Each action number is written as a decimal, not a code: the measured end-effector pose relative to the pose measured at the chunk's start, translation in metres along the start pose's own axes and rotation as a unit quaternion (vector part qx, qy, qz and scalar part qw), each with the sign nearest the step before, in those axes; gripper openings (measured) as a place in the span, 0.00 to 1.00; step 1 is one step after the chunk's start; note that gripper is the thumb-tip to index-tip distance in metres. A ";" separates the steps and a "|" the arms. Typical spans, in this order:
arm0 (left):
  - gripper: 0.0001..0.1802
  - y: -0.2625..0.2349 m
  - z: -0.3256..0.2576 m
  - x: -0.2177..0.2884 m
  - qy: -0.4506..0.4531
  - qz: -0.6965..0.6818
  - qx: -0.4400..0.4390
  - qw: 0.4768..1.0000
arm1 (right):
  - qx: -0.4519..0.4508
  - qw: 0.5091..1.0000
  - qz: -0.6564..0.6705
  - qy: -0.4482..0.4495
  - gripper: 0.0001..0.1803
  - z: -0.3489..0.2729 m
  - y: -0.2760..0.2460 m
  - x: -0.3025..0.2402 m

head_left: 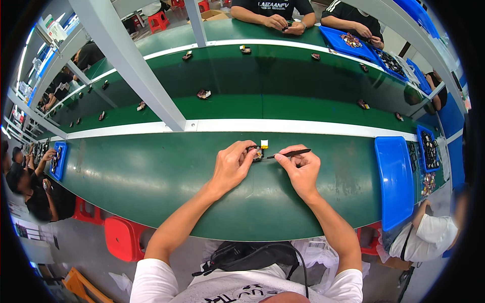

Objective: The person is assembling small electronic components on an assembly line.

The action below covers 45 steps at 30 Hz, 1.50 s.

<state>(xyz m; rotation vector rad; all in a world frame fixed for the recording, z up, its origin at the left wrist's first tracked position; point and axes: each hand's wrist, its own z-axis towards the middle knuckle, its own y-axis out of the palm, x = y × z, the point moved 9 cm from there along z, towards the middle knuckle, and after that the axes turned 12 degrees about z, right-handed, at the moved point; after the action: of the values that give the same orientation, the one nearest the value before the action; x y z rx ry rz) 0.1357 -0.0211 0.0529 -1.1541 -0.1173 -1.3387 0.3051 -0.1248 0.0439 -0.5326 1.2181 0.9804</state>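
Nearest to the camera is the person's own white shirt (166,283), and in front of it a black bag (252,255) lies on the lap, just under the edge of the green bench (151,177). Both bare forearms come up from the lower edge and meet over the middle of this bench.

Around the hands the bench surface is bare green. To the right a long blue tray (396,179) lies on the bench, well apart from the hands, and beyond it a second blue tray (429,149) holds many small dark parts. Behind the hands a white rail (303,127) runs across, and after it comes a green conveyor belt (283,76) with small parts spread along it. A grey slanted post (136,65) rises from the rail at the left. Other people work at the far side and at both ends. Nothing stands between the camera and the hands.

The left hand (230,166) holds a small dark part (257,153) with a yellow piece on its top; the fingers (247,151) are closed narrowly on its left side, and the part is just above the bench, between the two hands. The right hand (300,169) pinches a thin black tool (290,152) between thumb and forefinger. The tool lies nearly level, and its tip touches the right side of the part.
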 end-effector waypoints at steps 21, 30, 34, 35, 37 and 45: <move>0.11 0.002 -0.005 0.026 0.097 0.032 0.014 0.995 | 0.003 0.991 0.094 0.090 0.07 0.000 -0.002 0.021; 0.13 0.000 -0.004 0.036 0.144 0.054 0.032 0.988 | 0.000 0.983 0.125 0.134 0.06 0.003 0.000 0.020; 0.17 -0.002 -0.003 0.036 0.124 0.042 0.025 0.991 | 0.001 0.982 0.131 0.138 0.06 0.005 0.000 0.018; 0.17 -0.003 -0.004 0.036 0.125 0.042 0.027 0.991 | 0.001 0.982 0.130 0.136 0.06 0.005 -0.001 0.019; 0.18 0.002 -0.005 0.023 0.059 -0.012 -0.008 0.998 | -0.002 0.980 0.139 0.145 0.06 0.003 -0.002 0.023; 0.14 0.018 -0.007 -0.004 -0.115 -0.228 -0.095 0.962 | -0.021 0.975 0.141 0.172 0.08 0.002 0.000 0.017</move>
<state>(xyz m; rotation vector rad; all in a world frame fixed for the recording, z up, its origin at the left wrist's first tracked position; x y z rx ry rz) 0.1447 -0.0273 0.0368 -1.5059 -0.4534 -1.6387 0.3065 -0.1174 0.0282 -0.5897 1.6186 1.1875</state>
